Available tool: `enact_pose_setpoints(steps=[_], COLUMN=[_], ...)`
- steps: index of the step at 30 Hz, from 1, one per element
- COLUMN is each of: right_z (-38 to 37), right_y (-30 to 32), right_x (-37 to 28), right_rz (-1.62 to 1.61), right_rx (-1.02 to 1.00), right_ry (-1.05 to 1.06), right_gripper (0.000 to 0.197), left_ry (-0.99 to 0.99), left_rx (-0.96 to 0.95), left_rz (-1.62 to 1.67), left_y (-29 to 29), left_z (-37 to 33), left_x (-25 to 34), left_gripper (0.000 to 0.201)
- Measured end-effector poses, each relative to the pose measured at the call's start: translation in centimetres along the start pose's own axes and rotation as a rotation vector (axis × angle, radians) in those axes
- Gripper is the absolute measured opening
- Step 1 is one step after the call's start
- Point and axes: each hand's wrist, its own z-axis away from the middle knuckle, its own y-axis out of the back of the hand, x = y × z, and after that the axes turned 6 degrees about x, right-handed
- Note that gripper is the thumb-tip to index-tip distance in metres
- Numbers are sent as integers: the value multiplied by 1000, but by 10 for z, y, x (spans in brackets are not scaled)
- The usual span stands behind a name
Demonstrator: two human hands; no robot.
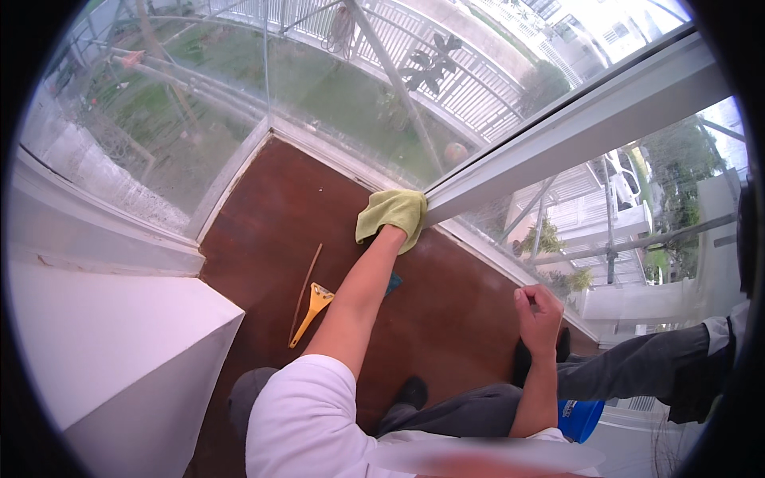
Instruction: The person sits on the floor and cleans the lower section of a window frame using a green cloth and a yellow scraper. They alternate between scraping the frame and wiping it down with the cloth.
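Note:
My left hand (391, 233) is closed on a yellow-green cloth (390, 209), which covers its fingers. The cloth is pressed against the lower end of a white window post (470, 185), just above the brown floor (263, 207). My right hand (539, 315) hangs beside the lower right window frame, its fingers curled into a loose fist with nothing showing in it. On the floor left of my left forearm lies a yellow-handled scraper (309, 315), and a thin brown stick (306, 293) rests alongside. Behind that forearm a teal object (394, 284) is mostly hidden.
Glass panes (335, 119) enclose the floor, with scaffold poles (398, 88) outside. A white boxy ledge (119, 334) juts in at left. At lower right stand a blue bucket (580, 420) and another person's dark-trousered leg (637, 365). My shoe (411, 391) is on the floor.

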Motion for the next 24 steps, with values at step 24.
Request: enact_pose_setpoints(steps=[24], right_z=[1], right_y=[12], right_x=[30], right_rz=[20], right_rx=[27], right_ry=[-53], right_gripper=[8], left_ry=[-94], left_rx=[105], left_rz=[-9], left_y=[-65], left_z=[-22], left_x=[-12], left_gripper=[19])
